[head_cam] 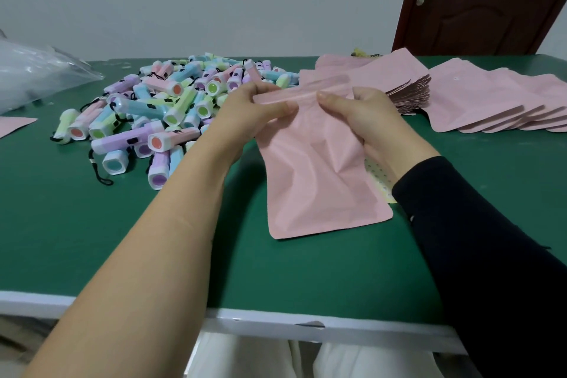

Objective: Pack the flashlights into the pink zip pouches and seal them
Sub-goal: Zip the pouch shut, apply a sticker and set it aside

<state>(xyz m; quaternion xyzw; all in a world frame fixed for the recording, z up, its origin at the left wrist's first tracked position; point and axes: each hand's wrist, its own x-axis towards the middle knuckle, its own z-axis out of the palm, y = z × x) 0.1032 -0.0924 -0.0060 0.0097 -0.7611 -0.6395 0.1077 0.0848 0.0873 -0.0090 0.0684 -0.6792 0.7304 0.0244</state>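
I hold one pink pouch point(316, 181) in the air, just above the green table point(92, 239). Both my hands are clamped on its upper edge. My left hand point(254, 110) pinches the zip strip at the left end, with the thumb on the front. My right hand point(362, 119) pinches the strip more to the right, in the same way. The pouch hangs down from my fingers, and its bottom edge is close to the table or touches it lightly.

The body of the pouch is creased and a little puffed, but I cannot see if a flashlight is inside. So I judge that I am working on the mouth: either I press the zip closed or I pull it apart, and I cannot tell which.

The loose flashlights point(153, 107) lie in a big pile behind my left hand. A stack of flat pouches point(399, 86) lies behind my right hand, and a row of fuller pouches point(491, 101) is further right.

If it is sealing, the next move needs my thumbs to slide along the whole strip with firm pressure, so that no gap remains.
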